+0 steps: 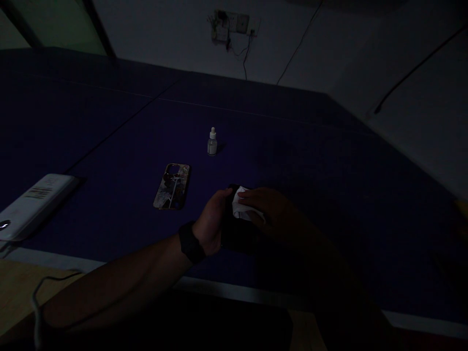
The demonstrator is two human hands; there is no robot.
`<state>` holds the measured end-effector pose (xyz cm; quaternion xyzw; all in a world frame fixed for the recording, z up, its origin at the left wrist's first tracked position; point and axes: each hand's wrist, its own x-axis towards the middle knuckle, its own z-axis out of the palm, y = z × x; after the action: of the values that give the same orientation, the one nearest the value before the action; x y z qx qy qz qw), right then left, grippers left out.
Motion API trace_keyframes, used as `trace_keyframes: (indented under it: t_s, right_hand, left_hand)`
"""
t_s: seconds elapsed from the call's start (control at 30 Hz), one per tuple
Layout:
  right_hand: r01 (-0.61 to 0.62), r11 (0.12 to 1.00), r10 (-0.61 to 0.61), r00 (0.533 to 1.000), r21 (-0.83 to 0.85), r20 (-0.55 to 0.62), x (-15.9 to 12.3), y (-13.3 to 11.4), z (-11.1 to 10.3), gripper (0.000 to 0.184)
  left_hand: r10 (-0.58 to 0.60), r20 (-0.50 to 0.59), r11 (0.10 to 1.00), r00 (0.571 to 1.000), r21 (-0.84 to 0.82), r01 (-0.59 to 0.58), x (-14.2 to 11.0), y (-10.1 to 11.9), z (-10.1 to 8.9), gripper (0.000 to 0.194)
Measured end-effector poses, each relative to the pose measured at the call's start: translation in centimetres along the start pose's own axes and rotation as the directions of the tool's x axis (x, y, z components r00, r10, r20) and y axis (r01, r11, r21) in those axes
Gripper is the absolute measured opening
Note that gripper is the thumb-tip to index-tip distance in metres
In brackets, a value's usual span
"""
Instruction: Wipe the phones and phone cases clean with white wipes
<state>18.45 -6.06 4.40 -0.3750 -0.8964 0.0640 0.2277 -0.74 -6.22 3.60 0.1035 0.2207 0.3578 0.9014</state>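
A dark, flat phone (237,236) lies in my left hand (212,222), whose fingers are wrapped round its left side. My left wrist wears a black watch. My right hand (272,209) presses a folded white tissue (243,207) against the upper part of the phone's face. The phone's lower right part is lost in shadow. To the left on the blue tabletop lies a patterned phone case (171,187) with a camera cutout. Beyond my hands stands a small dropper bottle (212,144) with a white cap, upright.
A white box-shaped device (36,202) sits at the table's left edge, and a pale cable (36,297) hangs below it. The blue table (120,126) reaches to the wall, where sockets with plugs (234,24) and cords are. The light is very dim.
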Motion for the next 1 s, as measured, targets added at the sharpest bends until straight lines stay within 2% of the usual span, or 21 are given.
trace_keyframes:
  t_s: [0.43,0.63,1.0]
  right_hand:
    - [-0.020,1.000,0.020,1.000,0.007,0.019,-0.15,0.20,0.14,0.039]
    - [0.001,1.000,-0.001,1.000,-0.002,0.017,-0.12,0.12,0.05,0.039]
    - [-0.019,1.000,0.019,0.999,-0.001,0.028,-0.25,0.18,0.05,0.044]
  left_hand:
    - [-0.022,-0.013,1.000,1.000,0.000,0.022,-0.30,0.02,0.43,0.038]
    - [-0.027,0.029,0.999,0.999,-0.021,0.027,-0.07,0.01,-0.07,0.037]
    - [-0.025,-0.016,0.999,1.000,0.022,0.025,-0.27,0.02,0.46,0.040]
